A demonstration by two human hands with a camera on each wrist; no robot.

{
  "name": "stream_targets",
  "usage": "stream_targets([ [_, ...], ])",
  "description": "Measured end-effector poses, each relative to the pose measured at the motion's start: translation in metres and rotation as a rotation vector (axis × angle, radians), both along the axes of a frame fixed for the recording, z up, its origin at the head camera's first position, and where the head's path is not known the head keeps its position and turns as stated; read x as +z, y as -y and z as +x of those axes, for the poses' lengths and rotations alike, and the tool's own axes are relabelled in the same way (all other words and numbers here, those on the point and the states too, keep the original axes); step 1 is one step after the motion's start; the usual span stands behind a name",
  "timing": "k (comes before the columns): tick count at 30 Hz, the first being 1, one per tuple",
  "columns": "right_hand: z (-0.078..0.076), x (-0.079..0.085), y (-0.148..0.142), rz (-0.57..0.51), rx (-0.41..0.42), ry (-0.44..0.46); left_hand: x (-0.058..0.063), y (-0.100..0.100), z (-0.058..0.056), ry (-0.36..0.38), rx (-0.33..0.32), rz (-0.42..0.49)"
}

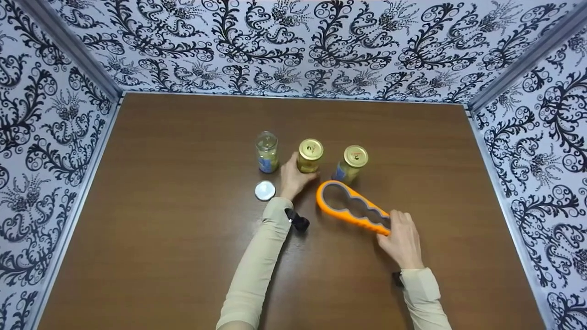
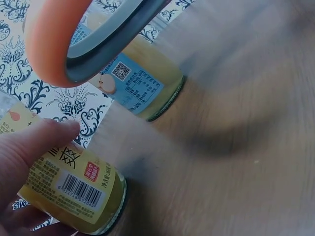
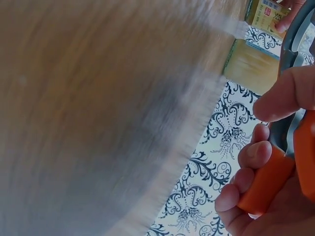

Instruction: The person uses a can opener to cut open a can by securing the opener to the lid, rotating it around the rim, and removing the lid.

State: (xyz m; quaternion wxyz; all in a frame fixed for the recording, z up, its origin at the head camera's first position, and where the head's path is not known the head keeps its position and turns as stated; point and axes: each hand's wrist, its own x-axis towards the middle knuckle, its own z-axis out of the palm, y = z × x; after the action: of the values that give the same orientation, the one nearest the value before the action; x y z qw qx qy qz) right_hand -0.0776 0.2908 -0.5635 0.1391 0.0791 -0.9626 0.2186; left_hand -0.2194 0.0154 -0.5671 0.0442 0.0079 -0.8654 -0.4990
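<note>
Just left of the left hand stands the open jar [image 1: 267, 156], upright and without a cap. On the near side of it, beside the left wrist, a loose lid [image 1: 265, 190] lies flat with its white face up, probably set there to be out of both hands' way.

The left hand [image 1: 293, 179] grips the middle jar [image 1: 310, 156], thumb across the yellow label and fingers around the far side. The hold sits below the cap, which leaves the top bare; it seems meant to keep the glass steady and upright on the table [image 1: 183, 229].

Right of the left hand, and ahead of the right one, stands the right jar [image 1: 355, 156], capped, blue-labelled and untouched by either hand, apparently parked within easy reach.

The orange opener [image 1: 353, 219] slants up from the right hand towards the gap between the two capped jars, its loop on the near side of the right jar and around neither cap. The right hand [image 1: 404, 238] wraps the handle end, fingers curled opposite the thumb, a grip likely chosen to leave the scalloped grey inside free and give leverage.
</note>
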Motion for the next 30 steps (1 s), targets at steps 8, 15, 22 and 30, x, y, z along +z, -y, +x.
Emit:
stream_targets([
  [8,-0.002,0.002,0.001,-0.010,-0.007,0.004,0.002,0.003,0.001,-0.020,-0.011,-0.020],
  [15,-0.003,0.006,0.001,-0.017,-0.019,0.016,0.004,0.008,0.003,-0.005,-0.039,-0.041],
  [22,-0.004,0.012,0.000,-0.019,-0.006,-0.043,0.005,0.014,0.008,-0.029,-0.083,-0.043],
  [30,-0.007,0.030,0.000,-0.050,0.012,-0.054,0.006,0.019,0.015,-0.039,-0.137,-0.057],
])
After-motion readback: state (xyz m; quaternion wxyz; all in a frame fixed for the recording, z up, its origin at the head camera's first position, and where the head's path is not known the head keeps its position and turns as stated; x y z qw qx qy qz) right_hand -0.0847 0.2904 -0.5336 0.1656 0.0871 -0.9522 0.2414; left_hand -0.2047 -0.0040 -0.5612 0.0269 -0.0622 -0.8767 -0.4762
